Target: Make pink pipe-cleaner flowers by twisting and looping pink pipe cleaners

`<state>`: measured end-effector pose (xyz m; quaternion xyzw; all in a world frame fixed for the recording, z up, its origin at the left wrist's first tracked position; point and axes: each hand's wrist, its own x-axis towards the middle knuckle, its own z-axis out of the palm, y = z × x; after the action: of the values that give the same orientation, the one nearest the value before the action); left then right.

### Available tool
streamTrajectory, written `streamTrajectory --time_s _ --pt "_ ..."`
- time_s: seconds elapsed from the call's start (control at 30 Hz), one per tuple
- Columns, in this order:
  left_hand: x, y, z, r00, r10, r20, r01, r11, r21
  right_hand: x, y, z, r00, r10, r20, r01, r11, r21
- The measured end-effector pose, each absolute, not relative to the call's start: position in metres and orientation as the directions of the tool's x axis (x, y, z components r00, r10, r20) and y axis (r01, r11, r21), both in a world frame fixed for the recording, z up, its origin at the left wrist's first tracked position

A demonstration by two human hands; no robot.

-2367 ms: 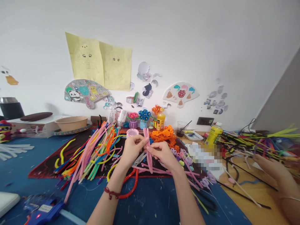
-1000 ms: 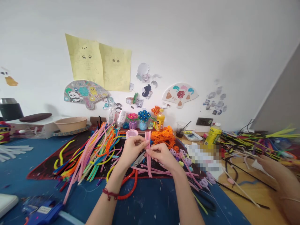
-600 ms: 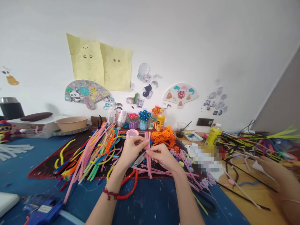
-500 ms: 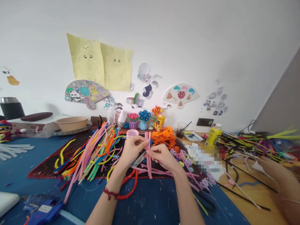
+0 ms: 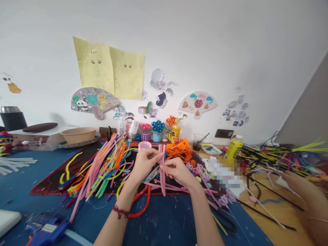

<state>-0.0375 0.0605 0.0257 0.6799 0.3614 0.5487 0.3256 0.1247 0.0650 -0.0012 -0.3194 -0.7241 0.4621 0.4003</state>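
Observation:
Several pink pipe cleaners stand side by side as an upright bundle between my hands. My left hand pinches them near their upper part, thumb and finger closed. Just below, my right hand pinches the same bundle from the other side. Behind my left wrist lie scissors with red handles, their blades partly hidden by my fingers. More pink pipe cleaners lie across the dark mat beneath my right hand. A pink cup stands just beyond my left hand.
Colourful pipe cleaners are heaped on the left. Orange pipe-cleaner pieces and lilac curled pieces lie to the right. A blue glue gun is at front left. Another person's hand is at far right, near a yellow bottle.

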Motion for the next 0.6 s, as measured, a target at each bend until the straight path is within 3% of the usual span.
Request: streamTrajectory --time_s 0.6 --pt "-0.0378 0.0609 0.0248 0.170 0.861 0.479 0.167 -0.504 0.847 0.1168 0.0564 0.0068 -0.523 0.819 0.237 0.102 0.337 -0.936"
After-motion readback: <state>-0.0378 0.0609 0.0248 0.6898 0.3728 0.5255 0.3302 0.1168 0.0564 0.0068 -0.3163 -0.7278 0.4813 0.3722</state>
